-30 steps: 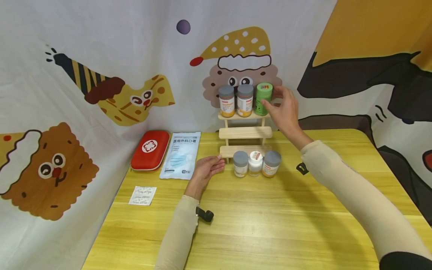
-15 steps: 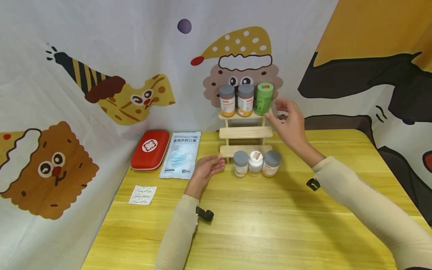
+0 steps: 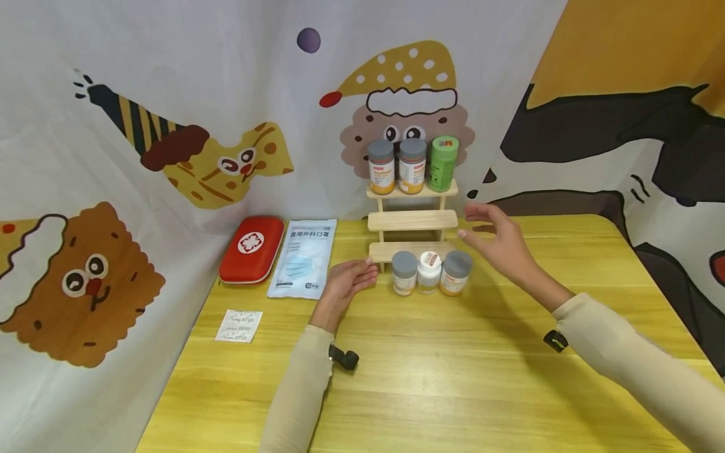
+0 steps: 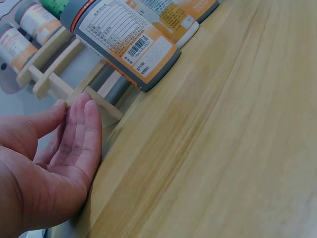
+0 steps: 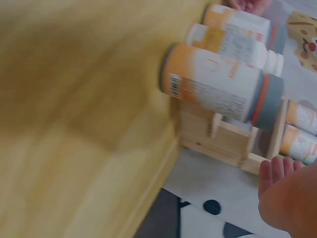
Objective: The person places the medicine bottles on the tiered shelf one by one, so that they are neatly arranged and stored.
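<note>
A small three-step wooden rack (image 3: 412, 220) stands at the back of the table. On its top step are two grey-capped pill bottles (image 3: 382, 167) (image 3: 412, 167) and a green bottle (image 3: 442, 165). In front of the lowest step stand two more grey-capped bottles (image 3: 404, 274) (image 3: 455, 273) with a white-capped bottle (image 3: 429, 272) between them. My left hand (image 3: 344, 286) pinches the left end of the lowest step between thumb and fingertips, as the left wrist view shows at the rack's edge (image 4: 74, 96). Holding nothing, my right hand (image 3: 501, 245) is just right of the rack, fingers spread from the thumb.
Left of the rack lie a face mask packet (image 3: 303, 258) and a red first-aid case (image 3: 252, 250). A small white sachet (image 3: 239, 326) lies nearer on the wooden table (image 3: 430, 384). A printed cartoon cloth (image 3: 226, 63) hangs behind.
My right hand has let go of the green bottle on the top step and moved down and to the right. My left hand stays at the rack's lower left end.
</note>
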A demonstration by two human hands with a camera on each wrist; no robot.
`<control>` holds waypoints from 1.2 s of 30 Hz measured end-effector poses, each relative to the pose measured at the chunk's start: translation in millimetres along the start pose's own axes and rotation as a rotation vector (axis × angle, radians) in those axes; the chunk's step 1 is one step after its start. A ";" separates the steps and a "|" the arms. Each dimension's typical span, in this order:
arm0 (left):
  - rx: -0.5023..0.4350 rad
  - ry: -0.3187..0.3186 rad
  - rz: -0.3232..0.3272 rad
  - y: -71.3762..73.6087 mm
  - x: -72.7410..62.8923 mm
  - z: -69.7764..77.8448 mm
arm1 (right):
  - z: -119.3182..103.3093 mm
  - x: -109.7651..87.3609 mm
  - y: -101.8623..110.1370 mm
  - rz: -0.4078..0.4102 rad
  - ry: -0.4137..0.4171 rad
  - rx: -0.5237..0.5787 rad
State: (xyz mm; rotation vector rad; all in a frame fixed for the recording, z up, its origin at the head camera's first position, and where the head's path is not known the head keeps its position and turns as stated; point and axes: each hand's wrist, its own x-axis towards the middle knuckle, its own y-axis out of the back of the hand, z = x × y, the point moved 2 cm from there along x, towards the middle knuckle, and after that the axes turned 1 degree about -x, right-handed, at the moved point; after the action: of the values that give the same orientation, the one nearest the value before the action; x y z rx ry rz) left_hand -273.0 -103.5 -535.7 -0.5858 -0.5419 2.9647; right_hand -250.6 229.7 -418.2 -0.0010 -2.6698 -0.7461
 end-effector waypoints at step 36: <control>-0.012 -0.002 0.015 -1.8 -0.4 0.1 | 56.8 -42.6 -14.5 -0.362 -0.076 0.134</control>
State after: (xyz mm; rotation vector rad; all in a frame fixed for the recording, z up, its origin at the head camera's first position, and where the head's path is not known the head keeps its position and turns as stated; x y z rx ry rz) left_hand -272.6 -101.9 -534.8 -0.5913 -0.5578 2.9782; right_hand -232.0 249.8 -485.3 0.5093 -2.8222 -0.6790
